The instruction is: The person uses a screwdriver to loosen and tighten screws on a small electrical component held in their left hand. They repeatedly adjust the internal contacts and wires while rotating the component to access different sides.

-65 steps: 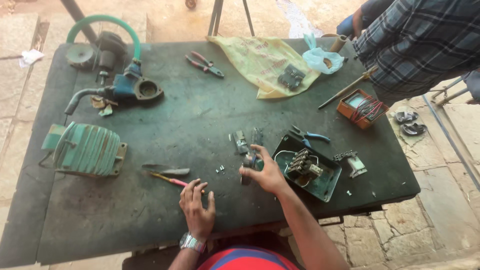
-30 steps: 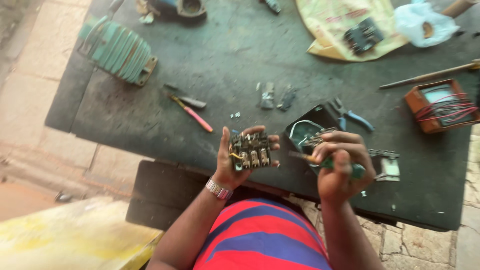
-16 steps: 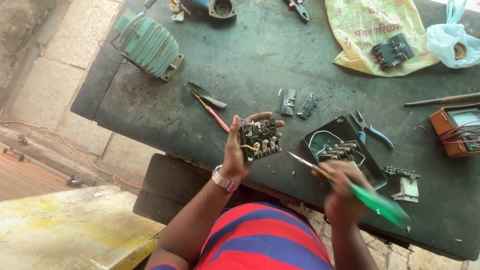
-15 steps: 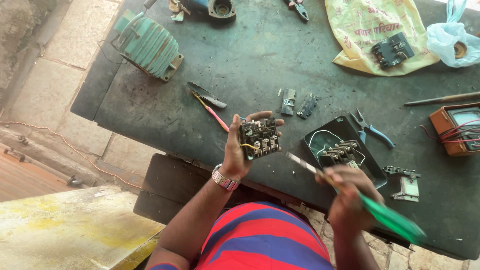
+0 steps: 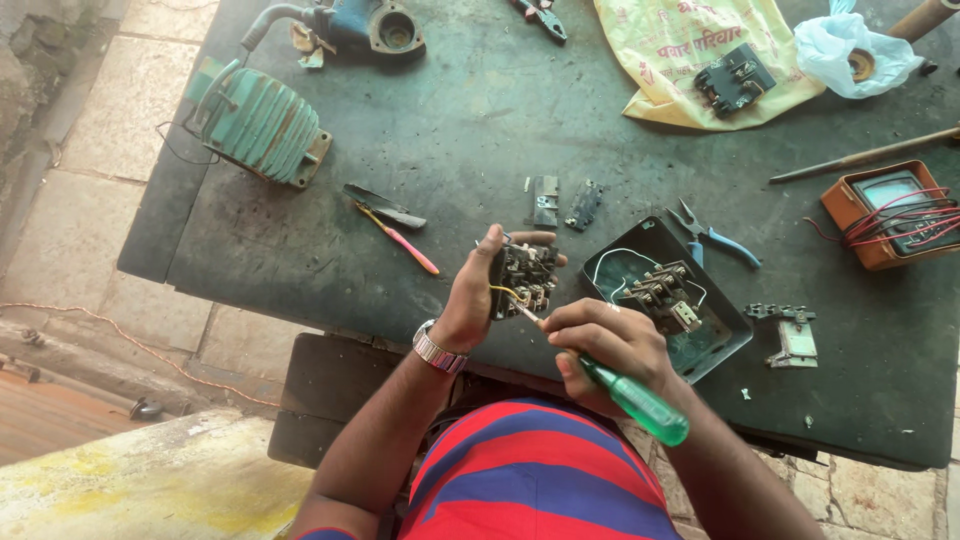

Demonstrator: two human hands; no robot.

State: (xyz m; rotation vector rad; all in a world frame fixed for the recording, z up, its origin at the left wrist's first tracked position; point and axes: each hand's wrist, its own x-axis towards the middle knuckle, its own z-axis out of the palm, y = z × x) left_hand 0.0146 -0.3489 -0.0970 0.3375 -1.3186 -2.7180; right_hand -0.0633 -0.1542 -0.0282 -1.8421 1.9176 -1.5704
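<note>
Yellow printed bag (image 5: 690, 60) top centre; orange boxed meter (image 5: 885, 210) right edge.

Our left hand (image 5: 478, 290) is raised with fingers curled in a grip; our right hand (image 5: 600, 345) is clenched just beside it

An open-air electrical repair workshop, set on stone paving. A grimy dark table (image 5: 300, 250) carries stripped parts and tools: beyond the fingers (image 5: 497, 240), a green finned motor casing (image 5: 258, 122) and a blue pump body (image 5: 365, 25); to their right, an open switch box (image 5: 668, 300) with loose wires, blue-handled pliers (image 5: 718, 237), and an orange meter (image 5: 890, 210) wrapped in red leads. Small screws lie scattered about.
</note>
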